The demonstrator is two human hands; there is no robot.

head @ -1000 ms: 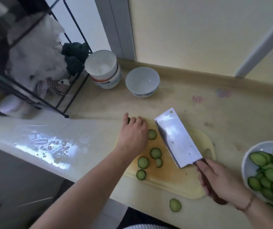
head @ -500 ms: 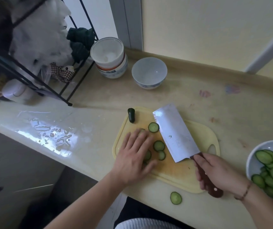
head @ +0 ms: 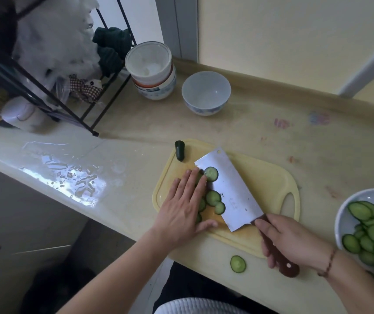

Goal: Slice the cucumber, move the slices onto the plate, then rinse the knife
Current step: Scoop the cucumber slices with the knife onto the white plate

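Observation:
A yellow cutting board [head: 270,177] lies on the counter. My right hand [head: 295,243] grips the brown handle of a cleaver [head: 233,191] whose flat blade lies low over the board. Several cucumber slices [head: 213,197] rest at the blade's left edge, one slice [head: 211,174] on the blade. My left hand [head: 183,209] lies flat, fingers together, against the slices, covering some of them. The dark cucumber end [head: 179,150] sits at the board's far left corner. One stray slice [head: 238,264] lies on the counter in front of the board. The white plate [head: 344,214] at right is heaped with slices.
A white bowl [head: 206,92] and stacked bowls [head: 153,71] stand at the back by the wall. A black wire rack [head: 68,103] with bags fills the far left. A wet patch [head: 72,175] shines on the counter beside the sink edge.
My left hand left the cucumber end and came down flat against the slices. The cleaver blade slid left under them, and one slice now lies on the blade.

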